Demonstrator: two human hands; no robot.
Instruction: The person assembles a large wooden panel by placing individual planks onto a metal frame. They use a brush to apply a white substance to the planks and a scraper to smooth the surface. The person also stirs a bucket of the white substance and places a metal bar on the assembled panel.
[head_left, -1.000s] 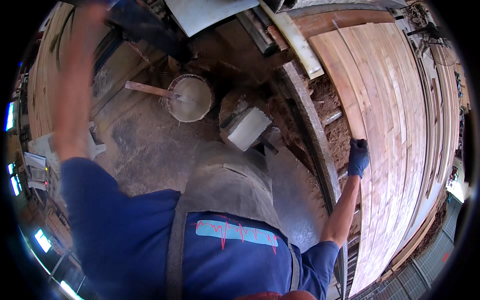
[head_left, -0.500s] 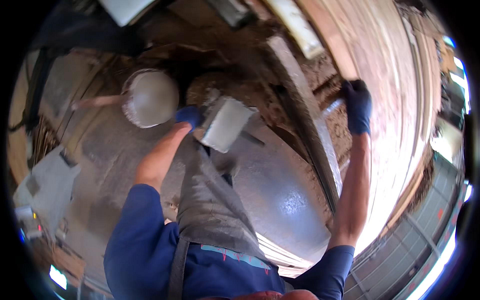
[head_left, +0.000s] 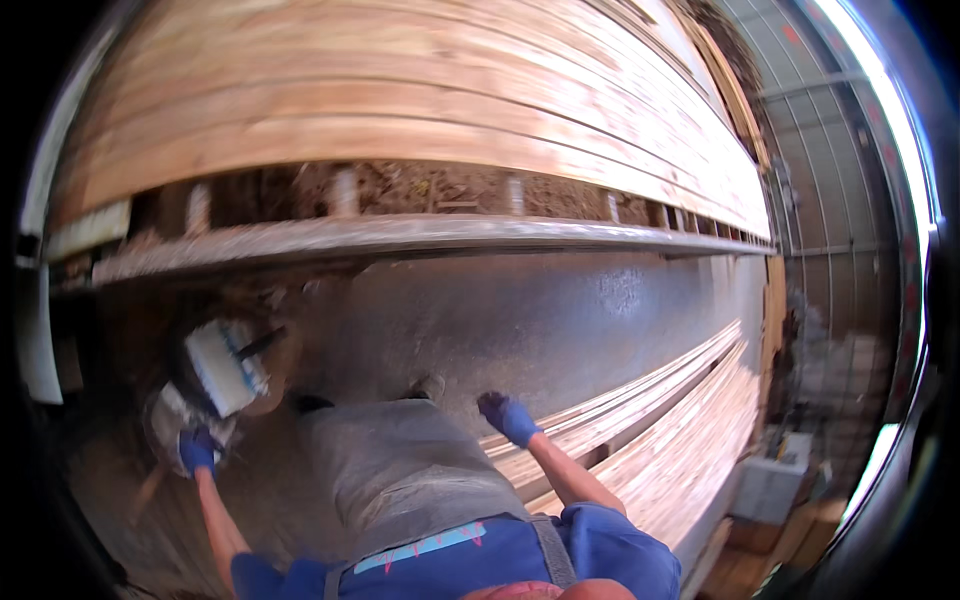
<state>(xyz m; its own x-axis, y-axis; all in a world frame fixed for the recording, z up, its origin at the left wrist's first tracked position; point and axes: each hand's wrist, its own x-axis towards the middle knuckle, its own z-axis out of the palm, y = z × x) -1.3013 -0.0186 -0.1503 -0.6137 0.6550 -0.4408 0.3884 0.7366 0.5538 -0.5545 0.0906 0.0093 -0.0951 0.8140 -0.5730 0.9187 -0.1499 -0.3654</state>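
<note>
I could not tell either blurred grip; a round bucket [head_left: 152, 425] was under the left hand [head_left: 198, 449], planks [head_left: 680, 440] beside the right hand [head_left: 508, 418].

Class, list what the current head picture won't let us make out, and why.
Head view, hidden: part of the bucket, behind the left hand.
Head view, blurred: whether that hand grips anything; motion smears it.
Head view, cut off: part of the upper planks, by the top edge.
Head view, hidden: the legs, behind the apron.
</note>
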